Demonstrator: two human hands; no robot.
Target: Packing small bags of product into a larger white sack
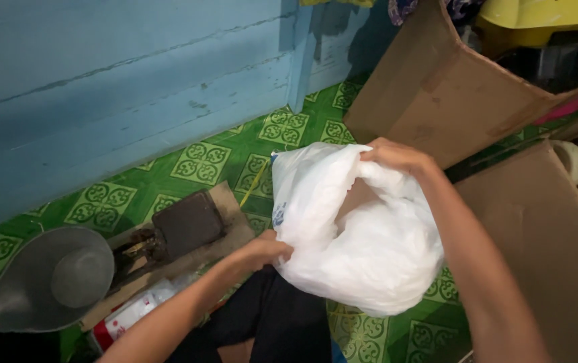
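Observation:
A white plastic bag (363, 235), bulging and open at its top, hangs in front of me above the green patterned floor. My right hand (396, 156) grips the bag's upper rim on the far side. My left hand (262, 252) pinches the bag's lower left edge near my knee. What lies inside the bag is hidden.
A large open cardboard box (450, 94) stands behind the bag, and another cardboard sheet (544, 235) lies at the right. A grey metal pan (47, 282) and a dark block on a wooden board (188, 225) sit at the left, below a blue plank wall (101, 87).

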